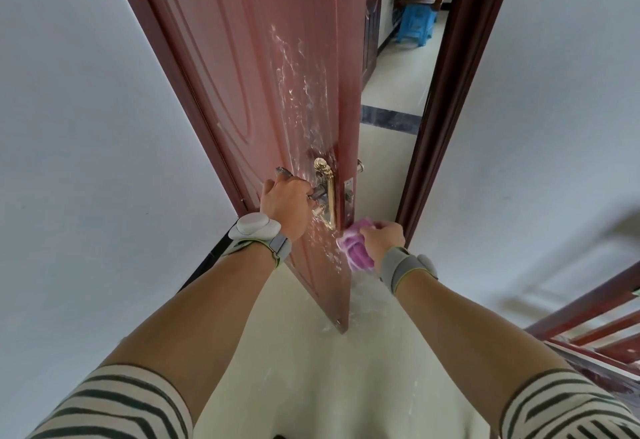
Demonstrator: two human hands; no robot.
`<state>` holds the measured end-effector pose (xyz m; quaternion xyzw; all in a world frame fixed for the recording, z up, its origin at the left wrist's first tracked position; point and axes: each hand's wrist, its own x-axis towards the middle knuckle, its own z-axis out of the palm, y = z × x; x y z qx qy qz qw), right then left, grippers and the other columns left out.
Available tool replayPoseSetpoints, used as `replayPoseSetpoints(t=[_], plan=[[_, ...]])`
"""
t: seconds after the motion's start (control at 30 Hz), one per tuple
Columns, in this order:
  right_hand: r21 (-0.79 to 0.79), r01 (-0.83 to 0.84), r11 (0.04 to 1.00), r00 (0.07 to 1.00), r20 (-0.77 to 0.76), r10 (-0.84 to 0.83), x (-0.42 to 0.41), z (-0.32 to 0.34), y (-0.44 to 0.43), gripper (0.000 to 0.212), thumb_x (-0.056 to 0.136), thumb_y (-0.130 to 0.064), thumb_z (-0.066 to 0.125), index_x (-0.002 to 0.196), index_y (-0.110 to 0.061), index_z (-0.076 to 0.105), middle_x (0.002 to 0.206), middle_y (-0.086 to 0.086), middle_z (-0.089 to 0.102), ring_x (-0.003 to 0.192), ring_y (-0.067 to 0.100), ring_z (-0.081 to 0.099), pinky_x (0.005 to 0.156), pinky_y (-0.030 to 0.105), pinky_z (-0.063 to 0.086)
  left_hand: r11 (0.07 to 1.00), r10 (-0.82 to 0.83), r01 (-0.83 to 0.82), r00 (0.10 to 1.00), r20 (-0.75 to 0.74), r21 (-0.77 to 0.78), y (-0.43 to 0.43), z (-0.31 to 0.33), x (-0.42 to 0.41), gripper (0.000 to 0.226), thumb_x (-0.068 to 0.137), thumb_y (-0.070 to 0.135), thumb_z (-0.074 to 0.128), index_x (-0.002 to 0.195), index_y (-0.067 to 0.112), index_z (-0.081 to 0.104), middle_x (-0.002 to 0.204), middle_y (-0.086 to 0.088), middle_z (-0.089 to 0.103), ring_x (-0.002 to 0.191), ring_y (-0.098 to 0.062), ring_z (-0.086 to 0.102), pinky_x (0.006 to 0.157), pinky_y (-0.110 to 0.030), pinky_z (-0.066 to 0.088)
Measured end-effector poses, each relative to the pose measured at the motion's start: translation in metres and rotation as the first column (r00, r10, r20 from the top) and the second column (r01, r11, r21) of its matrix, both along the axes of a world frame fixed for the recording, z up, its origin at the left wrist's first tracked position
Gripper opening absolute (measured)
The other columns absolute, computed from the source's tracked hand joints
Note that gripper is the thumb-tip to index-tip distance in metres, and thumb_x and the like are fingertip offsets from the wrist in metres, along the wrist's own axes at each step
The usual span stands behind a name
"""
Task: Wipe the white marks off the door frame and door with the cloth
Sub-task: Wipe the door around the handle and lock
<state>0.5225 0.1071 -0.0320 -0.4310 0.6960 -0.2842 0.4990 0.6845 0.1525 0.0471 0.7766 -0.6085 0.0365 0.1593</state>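
At the half-open reddish-brown wooden door (242, 57), the dark metal lever handle (319, 192) is gripped by the left hand (285, 204). A bunched pink cloth (355, 253) is clutched in the right hand (381, 239) and held against the door's edge below the latch. White smeared marks (298, 82) are spread above the handle, and the dark brown door frame (446, 92) stands just right.

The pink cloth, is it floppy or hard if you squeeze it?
Probably floppy: the pink cloth is bunched into soft folds in the right hand. Likely light, since one hand holds it up at the edge of the door. It looks fuzzy, so it probably grips rather than slips.
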Motion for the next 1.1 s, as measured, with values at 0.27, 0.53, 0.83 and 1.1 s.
replayPoseSetpoints(t=[0.27,0.53,0.83,1.1], plan=[[0.068,-0.237,0.969,0.971,0.056,0.234,0.01,-0.001,0.013,0.014,0.081,-0.008,0.067,0.09,-0.016,0.073,0.078,0.006,0.072,0.075,0.025,0.07,0.075,0.043,0.06,1.0,-0.015,0.015,1.0,-0.01,0.011,0.0,0.0,0.002,0.018,0.093,0.019,0.063,0.107,0.016,0.073,0.116,-0.001,0.068,0.119,-0.024,0.049,0.102,-0.037,0.031],[-0.351,0.022,0.936,0.965,0.253,0.072,0.019,0.032,0.016,0.014,0.09,-0.013,0.062,0.088,-0.026,0.065,0.083,-0.001,0.069,0.063,0.013,0.066,0.058,0.026,0.058,1.0,-0.017,0.017,1.0,0.005,0.01,0.0,0.001,-0.001,0.014,0.091,0.015,0.063,0.101,0.014,0.074,0.111,-0.003,0.069,0.116,-0.025,0.051,0.1,-0.039,0.035],[-0.377,-0.032,0.926,0.99,0.116,0.082,0.007,0.03,0.015,0.028,0.08,-0.005,0.06,0.091,-0.029,0.068,0.095,0.002,0.068,0.083,0.021,0.067,0.073,0.035,0.059,1.0,-0.021,0.021,1.0,-0.004,-0.009,0.0,0.0,-0.002,0.016,0.091,0.015,0.064,0.102,0.016,0.074,0.111,-0.002,0.07,0.115,-0.025,0.051,0.1,-0.039,0.035],[-0.137,-0.324,0.936,0.897,-0.358,0.258,-0.035,0.0,-0.011,0.031,0.072,-0.012,0.049,0.071,-0.028,0.076,0.082,0.002,0.071,0.079,0.025,0.068,0.08,0.032,0.057,1.0,-0.025,0.025,1.0,-0.012,-0.014,0.0,-0.001,-0.002,0.017,0.092,0.018,0.064,0.105,0.015,0.073,0.114,-0.001,0.069,0.118,-0.024,0.05,0.102,-0.038,0.033]])
